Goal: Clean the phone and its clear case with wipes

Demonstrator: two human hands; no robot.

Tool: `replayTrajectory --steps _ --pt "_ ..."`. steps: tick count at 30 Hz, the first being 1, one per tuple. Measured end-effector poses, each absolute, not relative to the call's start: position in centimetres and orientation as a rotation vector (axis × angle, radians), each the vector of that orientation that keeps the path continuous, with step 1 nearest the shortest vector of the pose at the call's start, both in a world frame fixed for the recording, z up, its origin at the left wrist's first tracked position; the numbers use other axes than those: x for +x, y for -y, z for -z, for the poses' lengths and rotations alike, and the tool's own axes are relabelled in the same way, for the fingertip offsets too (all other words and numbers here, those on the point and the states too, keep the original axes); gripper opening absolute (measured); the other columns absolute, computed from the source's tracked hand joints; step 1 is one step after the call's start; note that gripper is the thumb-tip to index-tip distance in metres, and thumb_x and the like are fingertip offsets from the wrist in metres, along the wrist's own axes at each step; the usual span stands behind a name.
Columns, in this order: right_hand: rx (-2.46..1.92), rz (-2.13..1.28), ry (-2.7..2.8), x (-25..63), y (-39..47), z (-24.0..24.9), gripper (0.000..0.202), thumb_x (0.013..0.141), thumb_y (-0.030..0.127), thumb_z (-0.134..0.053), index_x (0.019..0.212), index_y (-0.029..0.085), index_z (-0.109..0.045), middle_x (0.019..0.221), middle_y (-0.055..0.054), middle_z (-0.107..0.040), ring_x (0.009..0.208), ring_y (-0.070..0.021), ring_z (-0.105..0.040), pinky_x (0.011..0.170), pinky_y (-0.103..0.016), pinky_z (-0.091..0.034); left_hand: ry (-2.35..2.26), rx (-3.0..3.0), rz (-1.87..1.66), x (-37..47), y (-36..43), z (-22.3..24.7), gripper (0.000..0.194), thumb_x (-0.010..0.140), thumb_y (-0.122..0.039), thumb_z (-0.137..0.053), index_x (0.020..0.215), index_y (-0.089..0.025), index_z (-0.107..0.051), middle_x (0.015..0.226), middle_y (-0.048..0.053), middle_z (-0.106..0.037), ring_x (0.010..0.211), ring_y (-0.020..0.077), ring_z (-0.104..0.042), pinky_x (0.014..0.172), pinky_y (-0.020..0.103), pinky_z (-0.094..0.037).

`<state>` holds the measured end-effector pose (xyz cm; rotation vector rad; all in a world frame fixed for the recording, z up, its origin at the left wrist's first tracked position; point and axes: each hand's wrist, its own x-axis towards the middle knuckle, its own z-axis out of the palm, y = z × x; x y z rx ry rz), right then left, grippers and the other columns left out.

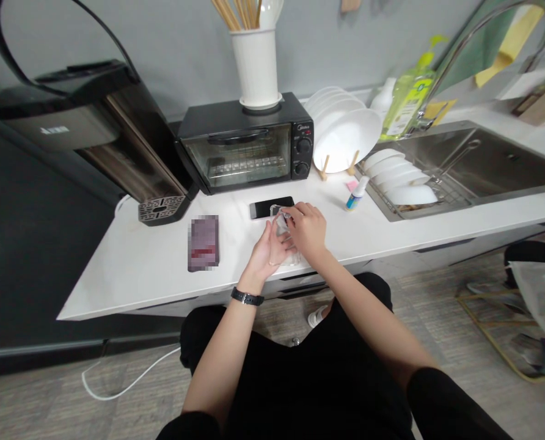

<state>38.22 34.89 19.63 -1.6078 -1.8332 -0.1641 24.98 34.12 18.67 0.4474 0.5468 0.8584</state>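
Observation:
A clear phone case [278,264] rests in my left hand [264,252], which holds it from beneath; palm and fingers show through the transparent plastic. My right hand [308,227] is bent over the case's upper end, fingertips pinched together against it. Whatever lies between those fingertips is too small and covered to name. Just behind both hands, a phone [266,208] lies on the counter, dark side up, its right end partly covered. To the right stands a small spray bottle [357,194] with a white top, beside a pink piece [352,185].
A blurred-out purplish item [203,243] lies on the white counter [153,256] at left. Behind are a water dispenser [130,134], a toaster oven [247,153] carrying a utensil holder [256,67], and racked plates [346,140]. The sink [497,162] holds bowls [403,177].

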Motion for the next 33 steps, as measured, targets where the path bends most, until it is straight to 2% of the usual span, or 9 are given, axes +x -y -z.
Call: replayTrajectory --steps 4,7,12,16,21,23,26,30,33 --pt "-1.516 0.003 1.83 36.6 -35.8 -20.7 0.027 0.099 0.011 -0.06 0.114 0.022 -0.079 0.107 -0.008 -0.075 0.102 -0.0248 -0.065 0.085 -0.036 -0.05 -0.575 0.293 -0.885 25.1 -34.3 -19.0 0.049 0.114 -0.046 -0.032 0.151 -0.023 -0.055 0.093 0.004 -0.077 0.078 0.0156 -0.072 0.082 0.028 -0.058" --pt "-1.487 -0.113 1.888 35.7 -34.5 -20.7 0.027 0.098 0.009 -0.061 0.11 0.022 -0.081 0.11 -0.007 -0.076 0.104 -0.0241 -0.068 0.086 -0.034 -0.053 -0.553 0.226 -0.973 24.8 -34.3 -19.1 0.047 0.115 -0.038 -0.03 0.154 -0.022 -0.053 0.102 0.002 -0.079 0.082 0.0109 -0.073 0.081 0.02 -0.056" --pt "-1.446 -0.284 1.943 35.9 -29.6 -19.1 0.027 0.094 0.007 -0.065 0.109 0.022 -0.082 0.104 -0.007 -0.077 0.099 -0.0246 -0.071 0.086 -0.035 -0.056 -0.512 0.435 -0.886 24.0 -34.2 -18.8 0.053 0.111 -0.051 -0.04 0.162 -0.036 -0.044 0.123 0.006 -0.076 0.096 0.0164 -0.077 0.08 0.024 -0.059" --pt "-1.272 -0.44 1.911 37.6 -27.2 -18.3 0.022 0.094 0.01 -0.069 0.103 0.026 -0.082 0.102 -0.005 -0.078 0.101 -0.0243 -0.072 0.088 -0.036 -0.056 -0.511 0.565 -0.911 24.2 -33.8 -18.8 0.068 0.101 -0.058 -0.059 0.162 -0.035 -0.041 0.121 0.01 -0.075 0.117 0.0248 -0.074 0.092 0.032 -0.059" --pt "-1.175 -0.645 1.349 43.4 -29.1 -17.6 0.015 0.093 0.034 -0.074 0.1 0.022 -0.08 0.097 -0.005 -0.078 0.089 -0.021 -0.071 0.082 -0.034 -0.056 -0.624 0.701 -0.92 24.0 -33.1 -19.4 0.056 0.082 -0.018 -0.072 0.131 -0.027 -0.049 0.125 0.009 -0.074 0.118 0.0269 -0.074 0.102 0.044 -0.055" --pt "-1.196 -0.74 1.145 45.8 -30.0 -17.0 0.031 0.086 0.048 -0.079 0.097 0.02 -0.078 0.089 -0.004 -0.076 0.077 -0.0185 -0.068 0.072 -0.031 -0.054 -0.706 0.861 -0.878 23.3 -33.0 -20.0 0.052 0.076 -0.011 -0.071 0.12 -0.026 -0.046 0.131 0.009 -0.072 0.119 0.0268 -0.074 0.106 0.047 -0.052" --pt "-1.195 -0.835 1.068 47.9 -30.5 -16.1 0.045 0.079 0.059 -0.081 0.098 0.019 -0.074 0.079 -0.001 -0.072 0.066 -0.0149 -0.061 0.063 -0.028 -0.049 -0.94 1.317 -0.871 22.3 -33.2 -21.3 0.034 0.083 -0.012 -0.065 0.111 -0.024 -0.051 0.139 0.009 -0.065 0.117 0.0253 -0.074 0.106 0.046 -0.052" --pt "-1.222 -0.835 1.152 47.6 -30.4 -15.6 0.043 0.08 0.058 -0.079 0.098 0.019 -0.074 0.084 -0.003 -0.072 0.071 -0.0158 -0.061 0.066 -0.028 -0.048 -1.377 2.102 -0.767 22.1 -32.8 -23.1 0.03 0.086 -0.005 -0.058 0.105 -0.025 -0.069 0.117 0.008 -0.073 0.108 0.0272 -0.074 0.1 0.042 -0.055" --pt "-1.279 -0.792 1.18 47.1 -30.3 -15.4 0.04 0.084 0.055 -0.074 0.101 0.019 -0.074 0.086 -0.004 -0.073 0.072 -0.0168 -0.061 0.068 -0.029 -0.048 -1.649 2.311 -0.645 22.5 -32.0 -23.5 0.034 0.092 -0.009 -0.058 0.114 -0.03 -0.073 0.11 0.007 -0.078 0.099 0.0305 -0.076 0.088 0.042 -0.057"
